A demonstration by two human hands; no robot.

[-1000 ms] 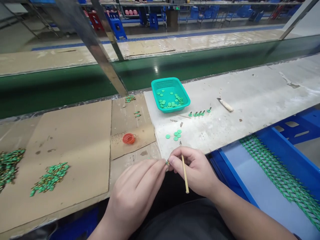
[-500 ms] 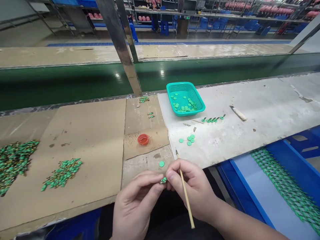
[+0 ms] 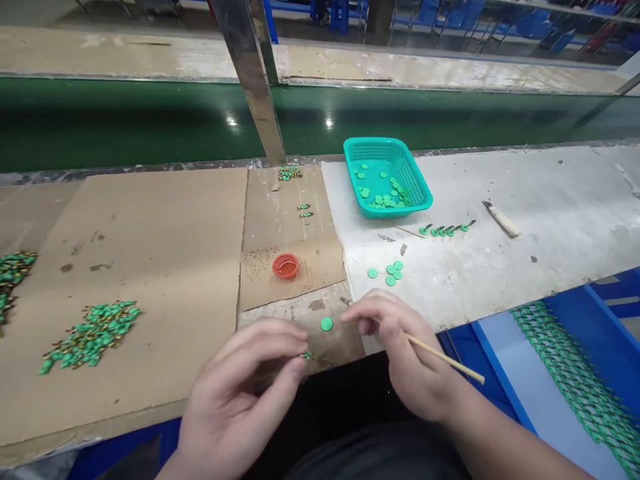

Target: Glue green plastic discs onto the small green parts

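Observation:
My left hand (image 3: 240,393) pinches a small green-and-gold figurine piece (image 3: 307,355) between thumb and fingers, just above the table's front edge. Its fingers cover most of the piece. My right hand (image 3: 413,353) has a thin brush (image 3: 447,359) with a pale wooden handle lying across its palm, the handle end pointing back to the right. The right index fingertip reaches toward a loose green disc (image 3: 327,324) without touching it. Farther off, a small red cup (image 3: 286,267) with liquid in it sits on cardboard.
At the back stands a teal basket (image 3: 423,193) of green discs. Right of it are a row of discs with pieces attached (image 3: 443,231) and a knife (image 3: 501,219). Piles of green pieces (image 3: 93,333) lie left. A blue crate (image 3: 607,333) is low at right.
My hands have moved apart: the left went left with the figurine piece, the right went right. The brush has swung to a flatter slant. My view has tilted down.

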